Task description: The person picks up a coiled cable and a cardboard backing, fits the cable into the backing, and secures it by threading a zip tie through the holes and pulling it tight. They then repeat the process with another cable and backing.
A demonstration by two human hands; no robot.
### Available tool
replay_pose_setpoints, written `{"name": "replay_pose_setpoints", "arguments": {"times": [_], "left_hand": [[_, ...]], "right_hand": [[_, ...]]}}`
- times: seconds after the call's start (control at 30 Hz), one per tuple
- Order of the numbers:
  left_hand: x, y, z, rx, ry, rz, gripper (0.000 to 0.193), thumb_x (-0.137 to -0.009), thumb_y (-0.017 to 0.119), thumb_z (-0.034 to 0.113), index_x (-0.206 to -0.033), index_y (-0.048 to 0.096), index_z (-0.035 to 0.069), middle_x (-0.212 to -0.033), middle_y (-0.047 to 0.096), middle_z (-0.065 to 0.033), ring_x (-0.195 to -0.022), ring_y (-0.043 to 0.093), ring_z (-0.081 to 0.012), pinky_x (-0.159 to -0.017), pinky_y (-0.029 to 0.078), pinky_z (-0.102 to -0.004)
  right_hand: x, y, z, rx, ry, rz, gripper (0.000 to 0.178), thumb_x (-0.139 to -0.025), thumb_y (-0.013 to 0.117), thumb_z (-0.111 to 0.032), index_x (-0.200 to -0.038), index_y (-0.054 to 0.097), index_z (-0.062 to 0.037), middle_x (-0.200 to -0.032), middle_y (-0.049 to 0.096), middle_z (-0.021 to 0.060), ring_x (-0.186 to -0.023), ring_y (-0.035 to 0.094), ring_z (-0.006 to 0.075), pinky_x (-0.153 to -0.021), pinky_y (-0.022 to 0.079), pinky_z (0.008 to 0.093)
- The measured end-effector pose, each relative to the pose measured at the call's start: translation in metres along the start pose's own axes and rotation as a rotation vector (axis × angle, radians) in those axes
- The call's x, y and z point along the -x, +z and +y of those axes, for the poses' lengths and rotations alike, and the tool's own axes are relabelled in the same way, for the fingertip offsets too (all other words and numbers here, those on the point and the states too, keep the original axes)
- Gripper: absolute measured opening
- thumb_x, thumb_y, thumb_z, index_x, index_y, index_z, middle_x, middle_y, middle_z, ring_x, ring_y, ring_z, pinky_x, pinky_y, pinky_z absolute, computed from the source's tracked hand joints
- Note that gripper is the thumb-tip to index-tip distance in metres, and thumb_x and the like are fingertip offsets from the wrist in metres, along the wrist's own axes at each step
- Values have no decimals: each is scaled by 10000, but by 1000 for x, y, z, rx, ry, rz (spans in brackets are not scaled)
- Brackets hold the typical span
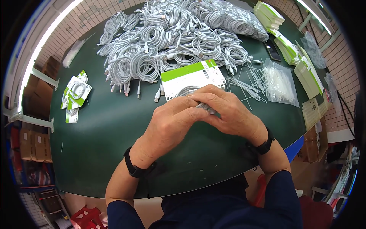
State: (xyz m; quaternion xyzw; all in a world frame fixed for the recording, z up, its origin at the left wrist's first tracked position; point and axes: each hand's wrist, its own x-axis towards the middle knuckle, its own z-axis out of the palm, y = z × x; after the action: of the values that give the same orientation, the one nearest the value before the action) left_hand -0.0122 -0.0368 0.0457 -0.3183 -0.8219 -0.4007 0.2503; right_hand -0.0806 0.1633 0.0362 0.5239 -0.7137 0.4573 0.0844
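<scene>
My left hand (167, 121) and my right hand (233, 111) meet over the middle of the green table, fingers closed around a coiled grey USB cable (186, 91). The far side of its loop shows above my fingers; the rest is hidden by them. Just beyond and partly beneath my hands lies a green and white packaging card (193, 75), perhaps on top of others. To its right is a scatter of loose white cable ties (248, 87), with a clear bag of cable ties (280, 82) beside them.
A large heap of coiled cables (152, 38) covers the far side of the table (114, 152). At left lie several carded cables (76, 93). Stacks of cards (308, 74) line the right edge, near a dark phone (272, 50). A red stool (88, 217) stands below left.
</scene>
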Motion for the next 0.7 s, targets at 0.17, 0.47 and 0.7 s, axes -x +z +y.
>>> {"name": "replay_pose_setpoints", "arguments": {"times": [0.17, 0.47, 0.7], "left_hand": [[0, -5, 4, -44, -23, -111, 233, -793, 742, -24, -998, 717, 85, -931, 684, -90, -863, 695, -279, -727, 572, -372], [-1, -5, 4, -1, -84, -151, 184, -822, 744, -11, -972, 708, 90, -923, 668, -86, -828, 672, -289, -707, 557, -382], [-1, -8, 8, 97, -62, -127, 184, -804, 784, -8, -954, 734, 86, -901, 690, -95, -757, 665, -262, -629, 522, -361]], "right_hand": [[5, -5, 4, -61, 95, -116, 403, -838, 790, -55, -1217, 655, -22, -1057, 682, 140, -878, 698, 308, -710, 561, 380], [9, -4, 8, -56, 74, -100, 372, -829, 822, -105, -1158, 672, -19, -954, 669, 104, -809, 687, 270, -657, 526, 330], [-1, -32, -14, -389, 458, -287, 387, -802, 858, -118, -1115, 653, -17, -873, 680, 90, -762, 709, 247, -625, 528, 316]]}}
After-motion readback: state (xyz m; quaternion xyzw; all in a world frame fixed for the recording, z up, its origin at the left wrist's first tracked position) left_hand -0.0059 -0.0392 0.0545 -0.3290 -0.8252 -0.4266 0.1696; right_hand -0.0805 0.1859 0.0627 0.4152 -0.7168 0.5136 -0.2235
